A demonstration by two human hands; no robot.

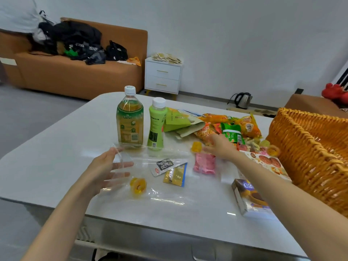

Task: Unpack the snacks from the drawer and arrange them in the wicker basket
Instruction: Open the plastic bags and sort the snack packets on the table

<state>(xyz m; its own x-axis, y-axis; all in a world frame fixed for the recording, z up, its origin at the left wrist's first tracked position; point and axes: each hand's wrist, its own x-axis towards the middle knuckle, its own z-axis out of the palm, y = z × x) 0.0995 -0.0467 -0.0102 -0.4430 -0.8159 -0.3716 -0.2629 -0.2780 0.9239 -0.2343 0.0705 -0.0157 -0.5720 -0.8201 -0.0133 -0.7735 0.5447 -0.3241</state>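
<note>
The snacks are out of the drawer and lie spread on the white bench (56,157), so the step in hand looks like the move from unpacking to filling the wicker basket (310,147), which stands at the right edge of the frame with nothing visible inside the part that shows. The left hand (111,166), lower left of centre, has its fingers straight and spread against a clear plastic bag (169,196) that holds a yellow jelly cup (138,185) and two sachets (169,171). The right hand (220,147), blurred, reaches with fingers apart toward the snack pile (231,129) right of centre and seems to hold nothing. A tea bottle (130,121) and a green drink bottle (156,125) stand upright just above the bag; a pink packet (204,163), a cookie box (263,162) and a second box (248,196) lie between the hands and the basket. The next move probably calls for closing on one packet and carrying it right, over the basket's rim.
</note>
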